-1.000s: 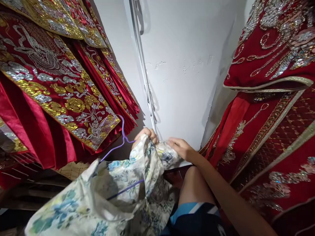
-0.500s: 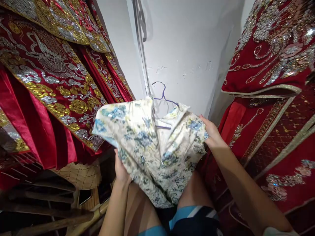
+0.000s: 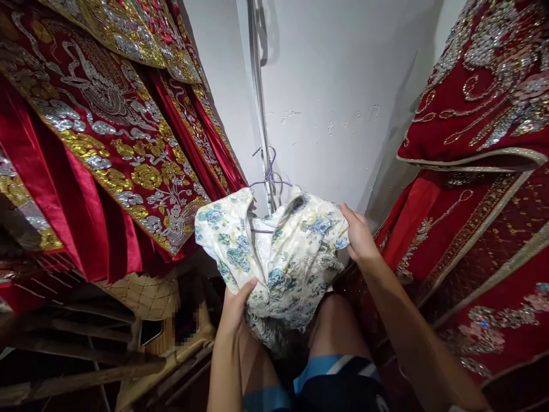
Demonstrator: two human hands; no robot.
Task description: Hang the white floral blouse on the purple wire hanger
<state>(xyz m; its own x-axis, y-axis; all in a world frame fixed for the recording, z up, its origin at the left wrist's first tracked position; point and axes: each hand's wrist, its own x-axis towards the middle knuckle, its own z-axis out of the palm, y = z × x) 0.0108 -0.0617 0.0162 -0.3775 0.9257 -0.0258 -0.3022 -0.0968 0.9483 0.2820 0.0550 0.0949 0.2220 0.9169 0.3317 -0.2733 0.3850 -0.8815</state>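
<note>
A cream short-sleeved garment with blue and green flowers, maybe a blouse or dress [image 3: 295,269], hangs on a thin purple hanger [image 3: 271,166] in front of me. My left hand [image 3: 237,300] grips its front edge low on the left, thumb on top and the other fingers hidden behind the cloth. At the right sleeve, my right hand [image 3: 359,233] pinches the fabric by its outer edge. The neckline falls open in a V, and the hanger's lower bar shows inside it. The garment's lower part bunches above my knees.
Red gowns with gold and silver embroidery [image 3: 146,171] hang on the left; beaded red gowns [image 3: 467,131] hang on the right. A metal pole [image 3: 258,86] runs up along the white wall [image 3: 334,68]. Low on the left is wooden furniture [image 3: 171,372] with a phone-like object [image 3: 151,332].
The left sleeve has drawn inward, and my left hand has shifted right, its thumb now over the front of the cloth. The hanger has turned and shifted slightly left. My right hand stays at the sleeve.
</note>
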